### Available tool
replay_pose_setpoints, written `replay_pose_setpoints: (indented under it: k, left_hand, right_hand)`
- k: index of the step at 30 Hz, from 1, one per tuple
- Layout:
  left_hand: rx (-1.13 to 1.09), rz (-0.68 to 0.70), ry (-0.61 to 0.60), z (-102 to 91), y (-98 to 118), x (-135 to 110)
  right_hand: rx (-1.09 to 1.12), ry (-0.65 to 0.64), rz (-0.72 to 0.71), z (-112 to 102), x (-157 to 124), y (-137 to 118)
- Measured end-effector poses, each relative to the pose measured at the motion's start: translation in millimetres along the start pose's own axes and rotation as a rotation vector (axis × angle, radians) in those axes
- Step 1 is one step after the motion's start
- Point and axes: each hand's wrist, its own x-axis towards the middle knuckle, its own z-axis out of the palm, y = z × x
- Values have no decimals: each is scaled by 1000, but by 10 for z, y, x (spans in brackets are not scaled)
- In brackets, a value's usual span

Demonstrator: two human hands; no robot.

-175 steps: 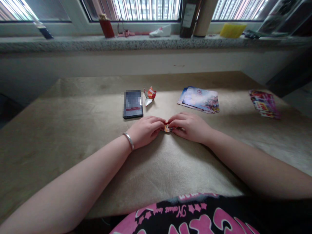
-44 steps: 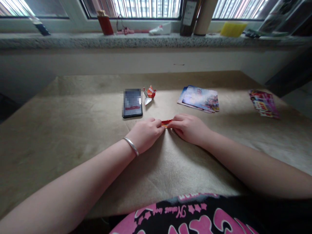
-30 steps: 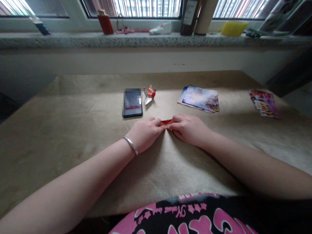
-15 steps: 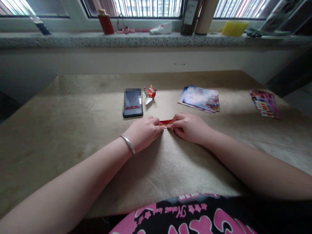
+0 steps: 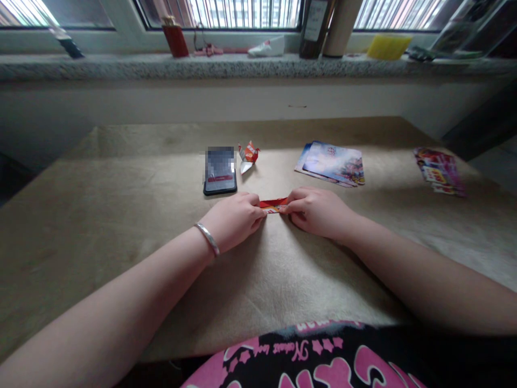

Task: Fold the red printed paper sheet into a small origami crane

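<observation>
A narrow strip of folded red and yellow paper [image 5: 273,205] lies on the table between my two hands. My left hand [image 5: 238,215] pinches its left end, fingers curled and closed. At the right end, my right hand [image 5: 311,211] presses the paper between thumb and fingers. Both ends of the strip are hidden under the fingertips. Just beyond the left hand stands a small red and white folded paper figure [image 5: 249,156], with a phone [image 5: 220,175] lying beside it on the left.
Several glossy printed sheets [image 5: 333,161] lie beyond my right hand. Colourful cards [image 5: 438,172] are fanned near the right edge of the table [image 5: 121,215]. Along the stone windowsill [image 5: 242,67] stand a red bottle [image 5: 176,39], taller containers [image 5: 314,29] and a yellow sponge-like block [image 5: 389,47].
My left hand has shifted slightly left along the paper, so more of the strip shows between the hands. My right hand has hardly moved.
</observation>
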Motion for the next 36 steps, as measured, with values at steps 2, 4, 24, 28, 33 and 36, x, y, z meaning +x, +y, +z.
replay_pose_setpoints:
  k: [2, 4, 24, 28, 33, 36]
  left_hand:
    - [19, 16, -1, -10, 4, 0]
    - [35, 20, 7, -13, 11, 0]
    - [85, 98, 0, -6, -12, -14]
    - [84, 118, 7, 21, -23, -9]
    - [46, 138, 114, 116, -97, -7]
    - [-15, 45, 210, 166, -119, -2]
  right_hand:
    - [-13, -6, -1, -17, -3, 9]
    - [-28, -14, 5, -30, -6, 18]
    - [-170, -89, -38, -138, -37, -9]
    - [-192, -63, -57, -97, -30, -45]
    - [-165, 32, -49, 1, -14, 8]
    - [-141, 71, -86, 41, -8, 47]
